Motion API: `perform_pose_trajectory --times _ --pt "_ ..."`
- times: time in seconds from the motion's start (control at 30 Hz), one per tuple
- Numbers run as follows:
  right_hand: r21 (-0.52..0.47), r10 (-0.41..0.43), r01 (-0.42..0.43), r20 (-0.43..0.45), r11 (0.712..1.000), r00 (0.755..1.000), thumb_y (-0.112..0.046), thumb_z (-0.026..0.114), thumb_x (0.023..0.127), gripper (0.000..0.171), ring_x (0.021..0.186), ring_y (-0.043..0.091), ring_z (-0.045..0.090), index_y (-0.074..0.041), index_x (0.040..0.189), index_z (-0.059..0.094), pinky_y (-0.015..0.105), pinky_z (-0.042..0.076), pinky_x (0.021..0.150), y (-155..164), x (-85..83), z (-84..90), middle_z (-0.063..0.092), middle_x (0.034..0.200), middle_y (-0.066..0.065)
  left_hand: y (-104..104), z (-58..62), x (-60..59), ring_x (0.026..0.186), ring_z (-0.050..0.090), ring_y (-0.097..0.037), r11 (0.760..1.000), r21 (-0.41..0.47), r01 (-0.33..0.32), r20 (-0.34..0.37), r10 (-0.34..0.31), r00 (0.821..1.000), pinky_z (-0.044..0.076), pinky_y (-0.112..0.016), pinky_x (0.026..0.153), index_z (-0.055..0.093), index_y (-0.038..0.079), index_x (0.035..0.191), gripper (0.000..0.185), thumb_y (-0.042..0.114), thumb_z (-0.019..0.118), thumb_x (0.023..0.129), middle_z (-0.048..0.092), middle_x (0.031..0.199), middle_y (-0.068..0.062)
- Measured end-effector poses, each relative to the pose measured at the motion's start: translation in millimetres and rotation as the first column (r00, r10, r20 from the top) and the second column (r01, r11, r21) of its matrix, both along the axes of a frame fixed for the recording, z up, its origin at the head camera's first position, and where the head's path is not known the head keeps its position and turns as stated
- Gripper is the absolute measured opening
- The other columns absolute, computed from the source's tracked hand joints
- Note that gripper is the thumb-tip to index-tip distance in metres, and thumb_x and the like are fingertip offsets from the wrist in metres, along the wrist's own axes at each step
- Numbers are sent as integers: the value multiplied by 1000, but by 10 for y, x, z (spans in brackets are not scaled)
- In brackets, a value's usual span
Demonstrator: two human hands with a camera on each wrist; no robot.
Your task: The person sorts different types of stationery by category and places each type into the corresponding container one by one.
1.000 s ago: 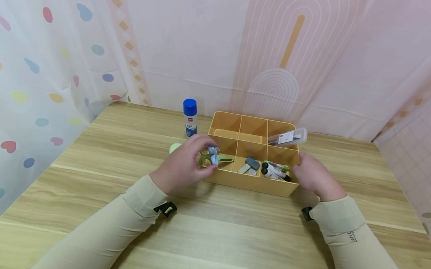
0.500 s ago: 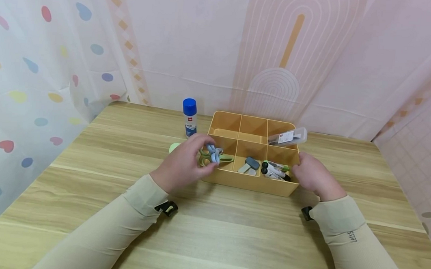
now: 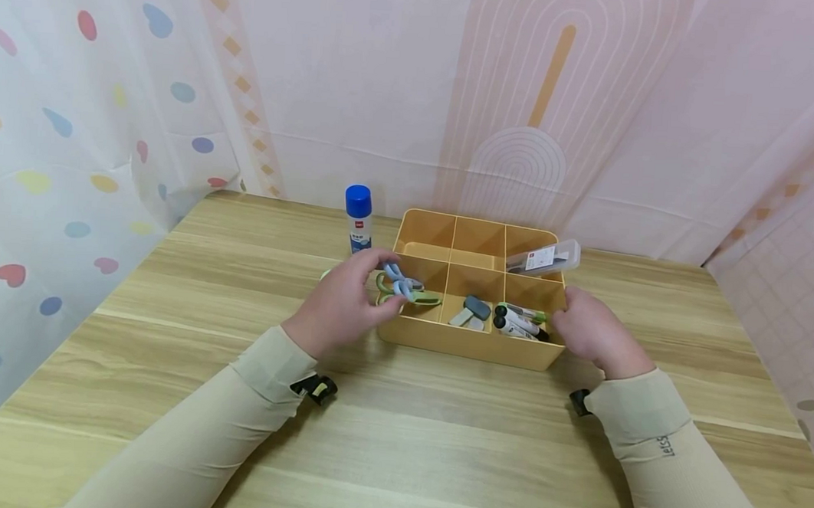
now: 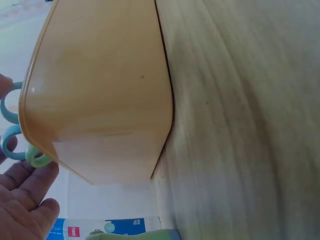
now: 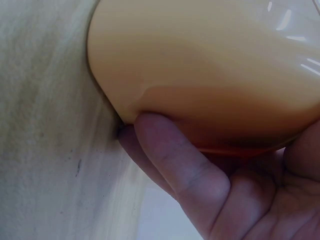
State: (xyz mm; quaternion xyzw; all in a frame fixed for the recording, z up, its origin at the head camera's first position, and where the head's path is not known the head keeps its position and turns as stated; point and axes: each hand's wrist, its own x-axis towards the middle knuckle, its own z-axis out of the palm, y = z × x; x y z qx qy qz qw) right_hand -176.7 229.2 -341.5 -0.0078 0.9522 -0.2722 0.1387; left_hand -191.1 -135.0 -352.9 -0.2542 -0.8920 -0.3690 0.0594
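My left hand (image 3: 338,300) pinches the light blue handles of a pair of scissors (image 3: 400,283) between thumb and fingers, at the front left compartment of an orange divided storage box (image 3: 467,345). Green-handled scissors (image 3: 427,298) lie in that same compartment, just beneath. In the left wrist view, the blue loops (image 4: 12,142) stick out past the box's rim, and a fingertip is by the green loop (image 4: 39,159). My right hand (image 3: 599,333) grips the right end of the box, with its fingers (image 5: 172,155) against the outer wall in the right wrist view.
Erasers (image 3: 475,310) lie in the front middle compartment, markers (image 3: 519,321) in the front right. A clear plastic case (image 3: 552,258) leans out of the back right one. Left of the box stands a blue-capped bottle (image 3: 358,215); a green item (image 4: 135,235) lies near it.
My left hand has shifted slightly left and up, and the blue scissors in it have turned and moved a little left. The right hand and the box stay in place.
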Motion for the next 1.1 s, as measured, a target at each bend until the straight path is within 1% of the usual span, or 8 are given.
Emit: perform_pose_trajectory --times 0.13,0.27,0.53,0.63,0.73,0.93,1.0,1.1 --pt "-1 -2 2 5 1000 1000 -13 41 103 44 82 30 55 12 138 50 35 45 66 2 -2 1 63 109 22 -15 6 -13 119 63 -26 1000 -10 -10 24 11 1000 54 -49 107 55 2 145 61 28 76 94 65 134 -8" --pt "-6 -5 5 9 1000 1000 -13 41 104 44 82 30 55 12 140 50 36 45 66 1 2 5 63 111 23 -21 13 -22 117 62 -25 1000 -16 -9 41 10 999 54 -45 102 53 5 148 62 28 75 94 64 139 -8" --pt "-10 -3 4 8 1000 1000 -12 41 103 45 79 28 54 13 140 49 35 44 64 -6 7 16 64 111 23 -14 30 -42 81 56 -24 1000 -14 8 84 -7 996 51 -36 68 51 5 151 63 24 73 95 65 135 -4" --pt "-6 -5 5 9 1000 1000 -13 41 104 46 79 28 54 12 141 49 35 44 64 -5 5 13 64 113 23 -10 39 -44 78 57 -25 1000 -9 15 93 -14 996 49 -34 64 51 5 150 63 22 74 94 66 133 -5" --pt "-3 -5 5 7 1000 1000 -13 41 103 45 78 28 54 12 141 49 35 44 63 -1 1 7 63 111 23 -9 36 -47 85 59 -23 1000 -4 14 94 -14 996 49 -33 64 52 4 149 62 20 75 93 67 131 -6" --pt "-1 -4 4 -2 1000 1000 -13 41 104 44 78 28 53 12 139 50 35 44 63 -3 -2 3 63 107 21 -16 1 -53 61 52 -19 1000 19 4 100 -6 995 46 -29 55 52 6 148 62 19 76 93 65 136 -7" --pt "-2 -4 4 -2 1000 1000 -13 41 104 44 79 28 53 12 138 50 35 44 64 -4 -2 5 62 106 21 -17 -9 -59 65 53 -20 1000 29 4 87 -6 996 47 -29 57 53 6 147 62 19 76 92 65 138 -8" --pt "0 -4 4 -1 1000 1000 -13 41 104 43 79 28 53 12 138 50 35 44 64 -3 0 7 62 106 21 -17 -18 -68 82 60 -23 999 42 6 70 -9 997 49 -33 65 54 6 146 61 19 77 91 66 137 -8"
